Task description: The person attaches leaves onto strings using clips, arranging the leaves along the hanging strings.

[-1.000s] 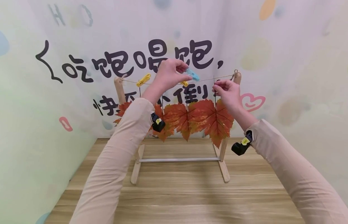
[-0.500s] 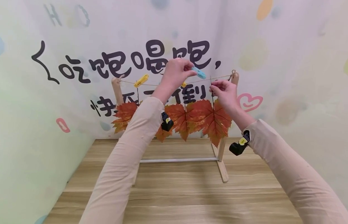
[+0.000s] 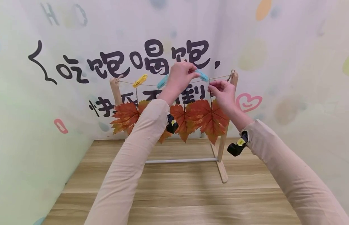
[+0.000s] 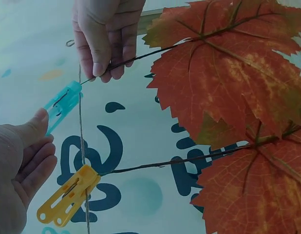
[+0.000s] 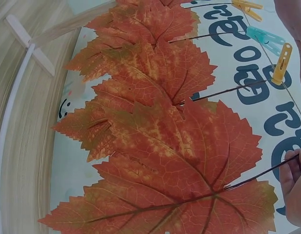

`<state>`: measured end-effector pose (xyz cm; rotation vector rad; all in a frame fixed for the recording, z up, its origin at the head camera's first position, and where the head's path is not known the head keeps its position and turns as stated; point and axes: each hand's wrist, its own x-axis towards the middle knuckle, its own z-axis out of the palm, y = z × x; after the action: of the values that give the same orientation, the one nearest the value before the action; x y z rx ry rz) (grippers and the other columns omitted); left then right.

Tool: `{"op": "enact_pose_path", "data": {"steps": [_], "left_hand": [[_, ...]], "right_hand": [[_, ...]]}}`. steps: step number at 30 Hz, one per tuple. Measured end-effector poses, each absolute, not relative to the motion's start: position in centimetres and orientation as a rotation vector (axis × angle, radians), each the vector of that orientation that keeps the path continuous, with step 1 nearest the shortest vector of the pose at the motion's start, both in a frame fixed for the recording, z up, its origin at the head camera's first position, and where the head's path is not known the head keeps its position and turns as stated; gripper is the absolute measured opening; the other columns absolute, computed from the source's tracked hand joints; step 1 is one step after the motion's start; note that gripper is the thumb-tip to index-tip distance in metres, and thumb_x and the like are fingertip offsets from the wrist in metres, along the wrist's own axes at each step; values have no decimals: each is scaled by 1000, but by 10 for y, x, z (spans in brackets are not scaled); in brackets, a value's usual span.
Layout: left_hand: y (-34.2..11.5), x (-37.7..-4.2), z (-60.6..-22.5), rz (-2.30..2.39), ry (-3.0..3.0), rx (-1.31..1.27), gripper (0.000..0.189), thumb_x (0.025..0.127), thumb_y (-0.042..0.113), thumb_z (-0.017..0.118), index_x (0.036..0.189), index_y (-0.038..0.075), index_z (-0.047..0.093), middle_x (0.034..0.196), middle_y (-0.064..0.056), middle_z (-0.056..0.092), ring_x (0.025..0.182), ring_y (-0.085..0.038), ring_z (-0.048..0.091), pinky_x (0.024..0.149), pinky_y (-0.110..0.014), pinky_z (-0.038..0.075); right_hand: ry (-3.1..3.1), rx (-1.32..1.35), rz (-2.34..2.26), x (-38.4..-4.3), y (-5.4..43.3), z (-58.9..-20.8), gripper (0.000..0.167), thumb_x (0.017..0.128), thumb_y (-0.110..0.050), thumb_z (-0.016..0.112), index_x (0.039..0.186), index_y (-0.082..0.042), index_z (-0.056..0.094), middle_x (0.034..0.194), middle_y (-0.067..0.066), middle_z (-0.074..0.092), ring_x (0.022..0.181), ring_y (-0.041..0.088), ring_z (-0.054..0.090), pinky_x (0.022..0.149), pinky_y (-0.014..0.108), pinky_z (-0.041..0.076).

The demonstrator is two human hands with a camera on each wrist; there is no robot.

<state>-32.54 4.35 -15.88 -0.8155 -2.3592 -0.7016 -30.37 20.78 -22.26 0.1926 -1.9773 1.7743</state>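
Observation:
My left hand pinches a light-blue clothespin between thumb and fingers. In the left wrist view, the clothespin's nose meets the string beside the tip of a leaf stem; I cannot tell whether it has clamped them. With thumb and fingertips, my right hand holds the dark stem of the rightmost red-orange maple leaf, which hangs below the string. Other maple leaves hang left of it from a yellow clothespin, a second light-blue clothespin and another yellow clothespin.
The string runs between two wooden posts of a stand on the wood-grain table. A white crossbar joins its feet low down. Behind is a printed wall cloth with large dark characters.
My left hand has moved right with the light-blue clothespin, up to the stem in my right hand. The right hand keeps its hold on the stem. The view has shifted slightly.

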Motion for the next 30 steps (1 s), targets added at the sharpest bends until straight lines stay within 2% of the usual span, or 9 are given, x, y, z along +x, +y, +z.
{"op": "enact_pose_path", "data": {"steps": [12, 16, 30], "left_hand": [[50, -326, -161, -710, -2389, -790, 23, 84, 24, 64, 96, 6, 70, 90, -5, 68, 77, -16, 56, 71, -23, 44], [50, -327, -161, -713, -2387, -790, 23, 84, 25, 64, 96, 6, 70, 89, -5, 68, 78, -16, 56, 71, -23, 44], [50, -331, -164, -746, -2421, -807, 27, 83, 26, 64, 100, 6, 69, 91, -6, 67, 80, -16, 56, 74, -24, 45]], "right_hand": [[-1994, 193, 1741, -305, 207, -225, 15, 85, -1, 58, 99, 7, 60, 82, 9, 62, 73, 16, 60, 67, 15, 50], [-1988, 198, 1753, -305, 207, -225, 16, 85, -1, 59, 99, 7, 60, 80, 4, 61, 74, 17, 60, 68, 15, 50], [-2028, 158, 1726, -304, 209, -226, 22, 87, -5, 57, 105, 8, 58, 87, 4, 61, 77, 11, 60, 78, 20, 50]]}}
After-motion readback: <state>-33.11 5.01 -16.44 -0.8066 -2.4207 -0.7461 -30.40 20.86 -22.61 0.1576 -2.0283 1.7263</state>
